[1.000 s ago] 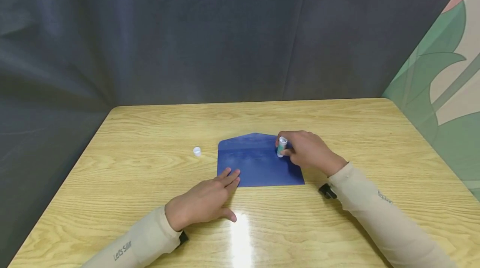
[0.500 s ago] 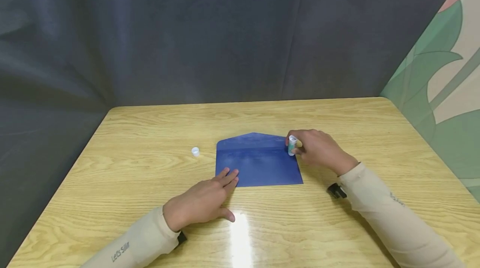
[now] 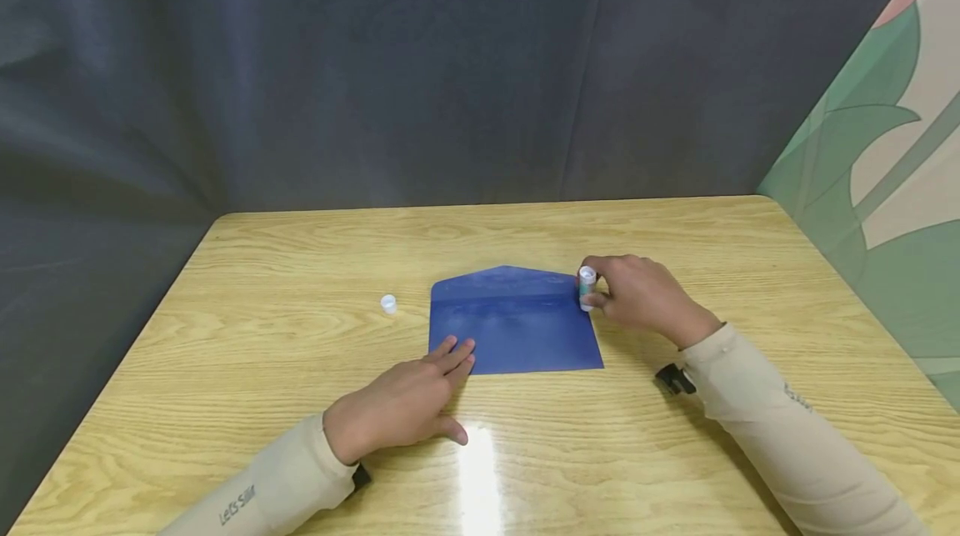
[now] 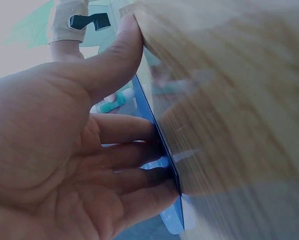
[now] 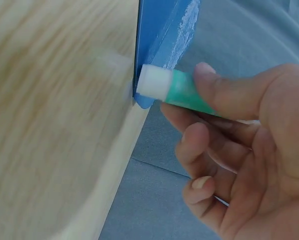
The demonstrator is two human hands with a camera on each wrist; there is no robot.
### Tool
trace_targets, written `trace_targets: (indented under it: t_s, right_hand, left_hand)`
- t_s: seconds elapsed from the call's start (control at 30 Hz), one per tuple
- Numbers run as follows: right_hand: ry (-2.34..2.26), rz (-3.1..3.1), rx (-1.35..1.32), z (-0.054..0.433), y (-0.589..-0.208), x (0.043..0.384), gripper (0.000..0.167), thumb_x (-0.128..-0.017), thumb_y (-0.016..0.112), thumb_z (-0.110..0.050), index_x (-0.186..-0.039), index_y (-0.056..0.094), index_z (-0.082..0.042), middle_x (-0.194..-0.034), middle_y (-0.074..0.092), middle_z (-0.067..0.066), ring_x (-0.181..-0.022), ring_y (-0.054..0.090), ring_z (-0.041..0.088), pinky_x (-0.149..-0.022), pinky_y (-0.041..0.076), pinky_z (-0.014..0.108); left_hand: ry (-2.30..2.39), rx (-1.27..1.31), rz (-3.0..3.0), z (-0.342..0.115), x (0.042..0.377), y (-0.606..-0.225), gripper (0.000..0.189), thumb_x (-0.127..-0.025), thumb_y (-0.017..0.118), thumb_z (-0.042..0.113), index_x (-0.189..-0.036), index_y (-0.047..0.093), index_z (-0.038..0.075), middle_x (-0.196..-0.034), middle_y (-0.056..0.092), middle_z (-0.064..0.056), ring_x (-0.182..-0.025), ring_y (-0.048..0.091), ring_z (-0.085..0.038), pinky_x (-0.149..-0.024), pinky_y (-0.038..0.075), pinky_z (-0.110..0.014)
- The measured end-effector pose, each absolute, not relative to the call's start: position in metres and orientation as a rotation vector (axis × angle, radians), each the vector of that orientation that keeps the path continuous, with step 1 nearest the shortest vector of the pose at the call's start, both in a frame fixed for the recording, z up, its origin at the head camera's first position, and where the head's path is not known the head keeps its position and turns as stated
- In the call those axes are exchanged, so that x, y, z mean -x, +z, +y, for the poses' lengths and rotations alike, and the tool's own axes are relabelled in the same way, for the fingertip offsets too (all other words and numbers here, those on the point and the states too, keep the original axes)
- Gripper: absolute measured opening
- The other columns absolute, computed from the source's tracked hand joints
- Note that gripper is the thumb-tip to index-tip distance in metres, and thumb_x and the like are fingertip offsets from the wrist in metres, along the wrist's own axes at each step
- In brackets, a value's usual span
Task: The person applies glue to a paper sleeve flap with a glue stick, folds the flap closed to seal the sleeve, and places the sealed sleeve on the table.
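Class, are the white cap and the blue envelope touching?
Apart: the head view shows wooden tabletop between the white cap and the blue envelope.

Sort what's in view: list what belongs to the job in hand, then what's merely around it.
Belongs to the job:
- blue envelope, under the left hand's fingers
- glue stick, in the right hand
- white cap, probably the stick's

Merely around:
- dark curtain
- leaf-patterned wall

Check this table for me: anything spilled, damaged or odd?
Nothing stands out as spilled or damaged. The white streaks on the flap of the envelope look patchy, but are probably glue from the stick; the loose cap sits left of the envelope.
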State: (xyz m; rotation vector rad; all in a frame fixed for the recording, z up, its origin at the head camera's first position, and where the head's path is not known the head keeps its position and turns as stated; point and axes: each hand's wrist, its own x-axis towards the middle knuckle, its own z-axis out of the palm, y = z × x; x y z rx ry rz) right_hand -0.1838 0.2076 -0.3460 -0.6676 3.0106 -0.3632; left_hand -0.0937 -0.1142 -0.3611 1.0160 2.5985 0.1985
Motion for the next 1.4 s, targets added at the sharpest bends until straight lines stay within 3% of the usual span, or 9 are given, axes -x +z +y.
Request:
trace_targets:
  t_s: [0.23,0.63,1.4]
  right_hand:
    - [-0.323,3.031,0.666,0.203,-0.345,0.183,0.02,-0.088,0.077,-0.033,-0.093,0.064,-0.018,-0.088,0.07,-0.003,-0.065,0.053,0.015,-0.058,0.041,0.03]
    - [-0.331,3.078,0.769,0.193,-0.35,0.18,0.027,-0.082,0.082,-0.03,-0.084,0.06,-0.016,-0.084,0.072,0.0,-0.06,0.053,0.012,-0.053,0.04,0.028]
    - [-0.453,3.016,0.918,0.141,-0.347,0.182,0.022,-0.086,0.079,-0.03,-0.099,0.067,-0.017,-0.079,0.068,-0.006,-0.064,0.058,0.011,-0.06,0.05,0.034]
  left_hand:
    - [0.195,-1.023,2.609,-0.115,0.094,-0.361,0.09,-0.087,0.068,0.051,-0.152,0.035,-0.001,-0.164,0.023,-0.016,-0.152,0.022,-0.036,-0.113,0.041,-0.042]
    - [0.187,-1.041,2.611,-0.115,0.094,-0.362,0.089,-0.087,0.067,0.051,-0.152,0.035,-0.001,-0.164,0.022,-0.017,-0.152,0.022,-0.036,-0.112,0.043,-0.04]
    - [0.177,-1.064,2.617,-0.114,0.095,-0.362,0.089,-0.086,0.068,0.051,-0.15,0.037,-0.003,-0.163,0.026,-0.018,-0.15,0.025,-0.038,-0.112,0.044,-0.04]
